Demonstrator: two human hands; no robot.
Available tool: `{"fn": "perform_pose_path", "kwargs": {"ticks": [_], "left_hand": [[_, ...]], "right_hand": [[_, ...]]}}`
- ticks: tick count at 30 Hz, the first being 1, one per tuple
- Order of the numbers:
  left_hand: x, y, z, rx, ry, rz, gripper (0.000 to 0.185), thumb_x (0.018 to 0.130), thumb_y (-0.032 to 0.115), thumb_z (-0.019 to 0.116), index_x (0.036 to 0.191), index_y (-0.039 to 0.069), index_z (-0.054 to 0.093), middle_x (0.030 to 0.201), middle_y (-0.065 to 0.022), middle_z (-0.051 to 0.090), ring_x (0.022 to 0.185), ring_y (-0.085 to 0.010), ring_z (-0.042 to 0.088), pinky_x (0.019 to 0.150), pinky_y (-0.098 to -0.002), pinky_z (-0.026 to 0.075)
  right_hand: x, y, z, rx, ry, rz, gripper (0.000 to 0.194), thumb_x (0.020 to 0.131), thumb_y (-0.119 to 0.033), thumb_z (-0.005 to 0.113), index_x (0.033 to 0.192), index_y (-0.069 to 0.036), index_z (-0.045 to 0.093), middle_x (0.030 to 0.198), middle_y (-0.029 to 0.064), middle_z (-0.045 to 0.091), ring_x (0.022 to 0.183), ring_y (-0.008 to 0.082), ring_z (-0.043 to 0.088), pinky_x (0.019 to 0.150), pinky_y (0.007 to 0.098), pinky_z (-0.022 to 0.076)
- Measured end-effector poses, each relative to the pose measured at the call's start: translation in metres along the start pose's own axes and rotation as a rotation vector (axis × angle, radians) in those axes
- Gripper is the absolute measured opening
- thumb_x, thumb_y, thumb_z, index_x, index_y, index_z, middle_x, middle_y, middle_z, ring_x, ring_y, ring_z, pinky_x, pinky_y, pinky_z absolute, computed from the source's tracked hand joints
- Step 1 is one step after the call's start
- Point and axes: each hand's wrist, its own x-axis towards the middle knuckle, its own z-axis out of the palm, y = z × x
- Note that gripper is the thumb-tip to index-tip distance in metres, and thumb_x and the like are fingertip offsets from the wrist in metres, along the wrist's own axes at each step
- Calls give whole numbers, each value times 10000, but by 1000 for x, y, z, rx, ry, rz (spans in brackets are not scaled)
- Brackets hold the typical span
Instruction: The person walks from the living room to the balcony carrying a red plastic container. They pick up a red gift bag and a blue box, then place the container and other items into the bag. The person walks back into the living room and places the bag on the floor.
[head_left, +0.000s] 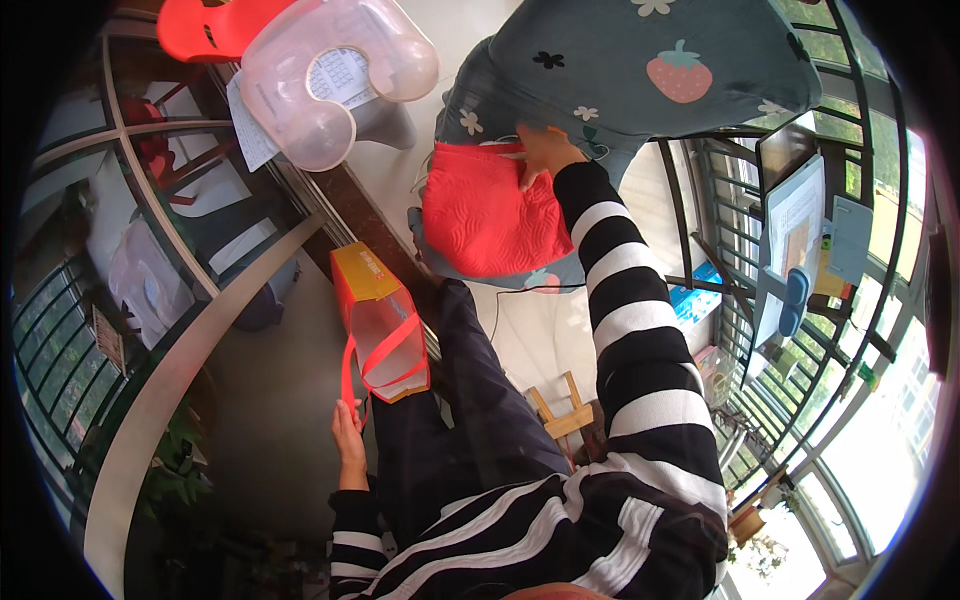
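In the head view my left hand (349, 435), low at the left, holds the red strap of a bag (382, 330). The bag has yellow ends with writing and a pale side panel, and it hangs tilted beside my leg. My right arm reaches forward to a red quilted cloth item (487, 210) lying on a chair with a grey-green cover (600, 60) patterned with strawberries and flowers. My right hand (551, 154) grips the item's upper right edge; some of its fingertips are hidden.
A translucent pink U-shaped plastic piece (277, 97) sits over papers (251, 131) at the upper left, beside a red plastic seat (217, 30). Glass door panels (120, 135) run along the left. To the right, a desk holds a booklet (795, 217). A cable (499, 300) trails across the floor.
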Motion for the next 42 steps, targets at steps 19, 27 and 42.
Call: {"fn": "perform_pose_path", "kwargs": {"ticks": [19,27,42], "left_hand": [[-19,23,-20,-92,-85,124,394,954,387,358,952,56,571,697,56,415,602,-28,330,525,-175,265],[-31,41,-24,-191,-107,171,423,953,393,363,989,29,575,653,51,387,558,-31,318,510,-173,274],[-49,85,-12,-241,-327,360,426,971,320,336,1287,40,395,738,26,378,608,-47,322,564,-174,308]], "right_hand": [[-273,6,17,1479,-228,127,721,569,-151,773,1206,14,478,1165,93,554,1082,208,514,948,318,381],[-345,-14,-21,1658,-140,120,755,525,-95,739,1225,-10,469,1201,72,539,1120,246,492,976,359,355],[-221,-149,-6,678,-388,142,571,539,-256,773,1048,-69,595,886,105,647,802,218,626,740,318,479]]}}
